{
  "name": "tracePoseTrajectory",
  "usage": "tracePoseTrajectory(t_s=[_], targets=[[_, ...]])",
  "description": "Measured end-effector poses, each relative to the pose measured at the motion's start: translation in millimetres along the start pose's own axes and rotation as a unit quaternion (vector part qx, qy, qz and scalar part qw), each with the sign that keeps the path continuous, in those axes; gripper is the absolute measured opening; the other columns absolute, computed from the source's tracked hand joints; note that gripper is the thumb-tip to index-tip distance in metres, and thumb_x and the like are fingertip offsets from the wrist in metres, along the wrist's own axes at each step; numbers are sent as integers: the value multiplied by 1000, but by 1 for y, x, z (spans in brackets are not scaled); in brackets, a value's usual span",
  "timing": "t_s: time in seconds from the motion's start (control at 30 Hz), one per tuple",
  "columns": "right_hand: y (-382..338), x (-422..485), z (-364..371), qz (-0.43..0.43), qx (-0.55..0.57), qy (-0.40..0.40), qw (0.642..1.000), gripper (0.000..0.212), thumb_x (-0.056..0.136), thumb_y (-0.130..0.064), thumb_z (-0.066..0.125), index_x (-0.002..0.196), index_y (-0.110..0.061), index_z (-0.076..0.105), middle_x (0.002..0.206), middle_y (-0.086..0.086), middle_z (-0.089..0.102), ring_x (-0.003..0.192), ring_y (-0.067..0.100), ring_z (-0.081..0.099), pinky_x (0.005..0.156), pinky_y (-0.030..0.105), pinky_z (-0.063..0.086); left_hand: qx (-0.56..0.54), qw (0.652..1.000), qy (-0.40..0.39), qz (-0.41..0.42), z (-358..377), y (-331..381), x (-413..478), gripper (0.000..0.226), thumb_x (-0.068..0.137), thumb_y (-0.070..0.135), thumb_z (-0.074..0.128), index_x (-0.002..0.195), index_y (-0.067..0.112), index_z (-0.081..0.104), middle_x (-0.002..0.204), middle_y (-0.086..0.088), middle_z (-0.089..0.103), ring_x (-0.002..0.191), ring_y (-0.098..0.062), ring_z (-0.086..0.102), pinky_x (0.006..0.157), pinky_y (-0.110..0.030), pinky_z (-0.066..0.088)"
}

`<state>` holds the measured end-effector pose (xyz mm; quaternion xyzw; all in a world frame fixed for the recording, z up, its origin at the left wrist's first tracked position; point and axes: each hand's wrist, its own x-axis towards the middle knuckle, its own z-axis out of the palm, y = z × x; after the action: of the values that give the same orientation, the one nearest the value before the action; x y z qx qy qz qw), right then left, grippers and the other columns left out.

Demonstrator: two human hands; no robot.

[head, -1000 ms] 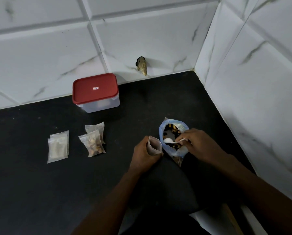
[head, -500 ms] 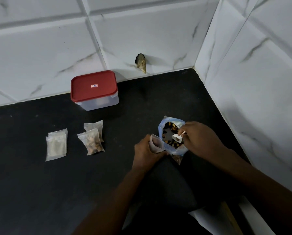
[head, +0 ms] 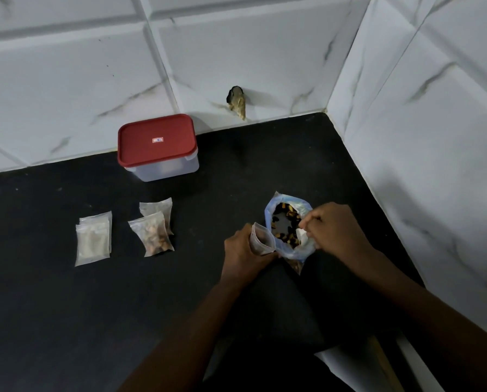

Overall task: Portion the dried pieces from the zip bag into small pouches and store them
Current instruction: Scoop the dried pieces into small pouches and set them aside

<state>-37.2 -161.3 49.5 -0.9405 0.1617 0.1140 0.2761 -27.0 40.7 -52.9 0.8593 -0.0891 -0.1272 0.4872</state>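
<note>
The zip bag (head: 299,205) stands on the black counter (head: 67,306) near the corner of the walls. Its bluish mouth gapes upward and shows dark and orange-brown dried pieces (head: 284,222) inside.

The right hand (head: 333,227) sits over the bag's right rim. Its fingers are curled and pinch a small white scoop (head: 302,233), whose pale end dips into the mouth of the bag on the near right side, among the pieces. Whether the scoop carries anything cannot be told.

Just left of the bag, touching its left rim, is a small pouch (head: 262,239). It is held upright, with its mouth spread open and tilted toward the bag. The left hand (head: 243,251) grips it from the left and below, fingers wrapped round its lower part, so only the open top shows. The pouch lies between the two hands, beside the scoop but apart from it.

Further left on the counter, well apart from the hands, lie two filled pouches (head: 153,236) holding brownish pieces. One overlaps the near edge of the other.

Left of these lies a pair of pale pouches (head: 92,242), also overlapping. Their contents are whitish and too faint to name.

Behind the pouches, against the back wall, stands a translucent container (head: 166,169) with its red lid (head: 156,140) on and a small label at the lid's middle.

White marbled tiles (head: 67,66) cover both walls. Low on the back wall, to the right of the container, is a dark ragged spot (head: 236,104)
</note>
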Motion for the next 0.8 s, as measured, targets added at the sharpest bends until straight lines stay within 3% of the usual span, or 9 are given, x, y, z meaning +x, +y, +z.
tracePoseTrajectory(t_s=[0.1, 0.23, 0.4, 0.53, 0.67, 0.8], targets=[[0, -1, 2, 59, 113, 2, 992, 21, 98, -10, 59, 93, -19, 77, 83, -3, 73, 72, 6, 69, 72, 25, 59, -2, 1000, 9, 1, 1, 2, 0, 42, 70, 40, 92, 99, 28, 64, 95, 11, 68, 88, -8, 68, 81, -43, 60], [4, -8, 9, 60, 153, 22, 986, 19, 99, -8, 59, 97, -16, 76, 84, -1, 73, 60, 2, 68, 56, 14, 54, 0, 1000, 14, 7, 3, 1, 1, 43, 68, 44, 92, 97, 29, 64, 93, 11, 69, 85, -8, 68, 79, -44, 61], [10, -20, 11, 1, 143, 69, 987, 22, 96, -3, 60, 104, -11, 79, 95, 1, 77, 76, 3, 71, 68, 18, 58, 8, 1000, 12, 8, 5, -3, 2, 48, 67, 55, 87, 100, 27, 64, 95, 10, 68, 88, -10, 68, 81, -45, 60], [12, -22, 10, -13, 166, 73, 983, 21, 95, -2, 63, 107, -12, 78, 91, -2, 76, 65, -1, 69, 63, 11, 55, 0, 1000, -4, -8, 4, -4, 2, 54, 66, 60, 83, 104, 27, 63, 100, 8, 69, 92, -11, 69, 85, -45, 60], [14, -21, 2, -53, 121, 101, 986, 18, 94, -2, 65, 104, -10, 78, 94, 3, 77, 68, -6, 63, 62, 7, 51, -9, 1000, -5, -8, 2, -1, 1, 48, 68, 50, 90, 103, 27, 64, 100, 8, 70, 92, -11, 69, 84, -45, 61], [7, -17, -7, -48, 28, 59, 997, 17, 96, -10, 63, 102, -11, 79, 99, 1, 77, 80, 0, 66, 66, 4, 44, -9, 1000, -1, -4, 1, 2, 0, 43, 69, 47, 91, 98, 37, 61, 99, 11, 69, 92, -8, 68, 85, -43, 61]])
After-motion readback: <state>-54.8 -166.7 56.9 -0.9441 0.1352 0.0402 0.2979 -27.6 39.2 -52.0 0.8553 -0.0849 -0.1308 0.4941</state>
